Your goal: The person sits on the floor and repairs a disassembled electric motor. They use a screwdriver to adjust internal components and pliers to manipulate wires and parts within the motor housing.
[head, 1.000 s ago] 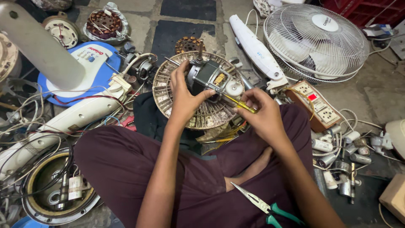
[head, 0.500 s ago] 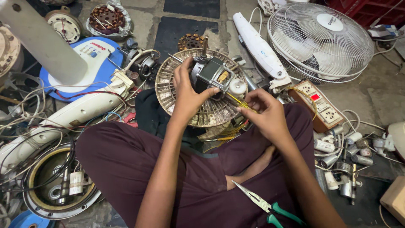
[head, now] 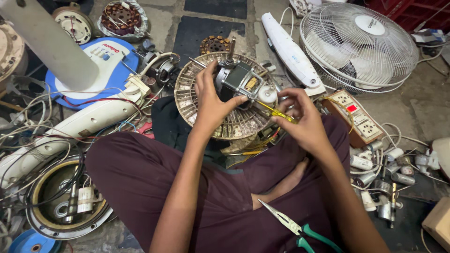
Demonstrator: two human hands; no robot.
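My left hand (head: 210, 102) grips a grey fan motor (head: 240, 80) that sits over a round metal fan guard (head: 187, 93) in front of my crossed legs. My right hand (head: 302, 121) holds a yellow-handled screwdriver (head: 277, 112), its tip against the motor's right side near a white part (head: 267, 94). Green-handled long-nose pliers (head: 295, 227) lie on my lap, below the right forearm.
A white table fan (head: 361, 44) and a white fan arm (head: 290, 51) lie at the back right. A power strip (head: 356, 117) and several small capacitors (head: 375, 168) sit right. A blue-and-white fan base (head: 101, 63), tangled wires (head: 42, 140) and a round motor housing (head: 61, 201) crowd the left.
The view has shifted a little. My left hand stays on the motor and my right hand keeps the screwdriver at its side, with only slight movement.
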